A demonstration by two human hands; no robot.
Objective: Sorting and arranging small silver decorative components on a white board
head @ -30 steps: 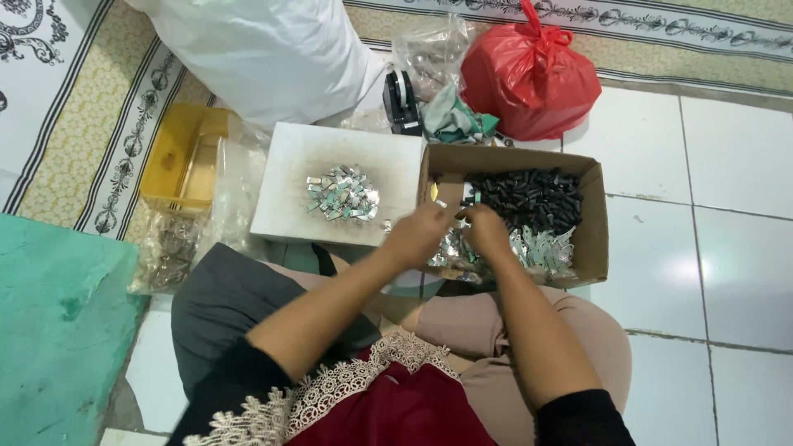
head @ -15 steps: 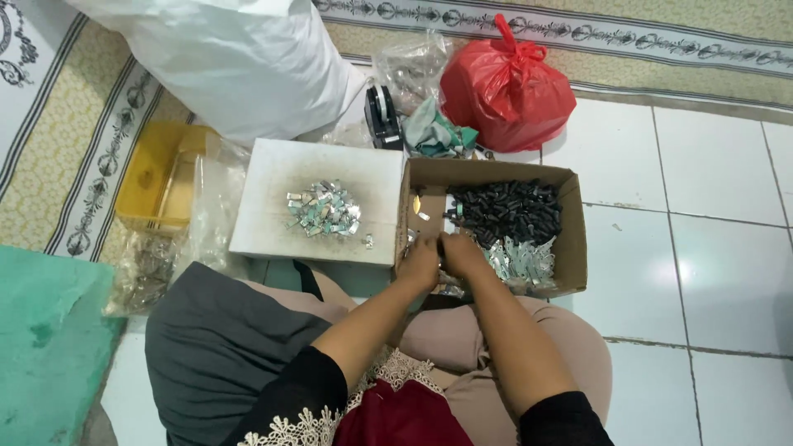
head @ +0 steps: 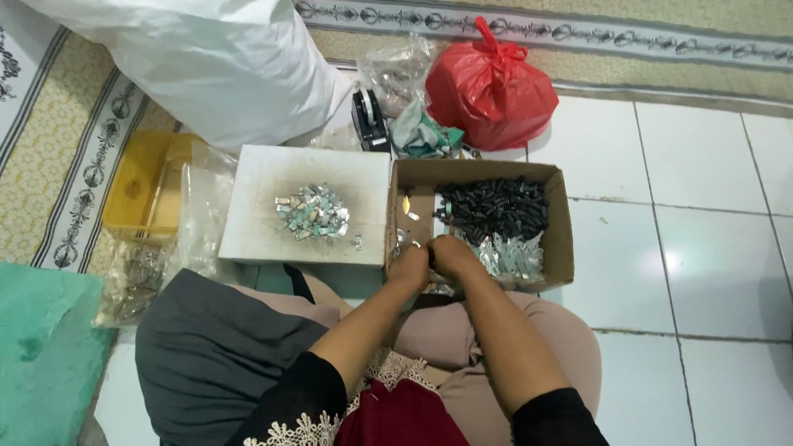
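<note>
Hands meet over the cardboard box [head: 562, 235] of small parts.
Left hand [head: 410, 266] and right hand [head: 453, 254] touch at the box's near edge, fingers curled together around something too small to tell; silver metal pieces [head: 508, 254] lie just beside them, black pieces [head: 494, 206] beyond.

Cardboard box [head: 562, 223] on tiled floor [head: 686, 248]

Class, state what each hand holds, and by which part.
Cannot be told: left hand and right hand meet, fingers curled, at the cardboard box; anything between them is hidden.
</note>
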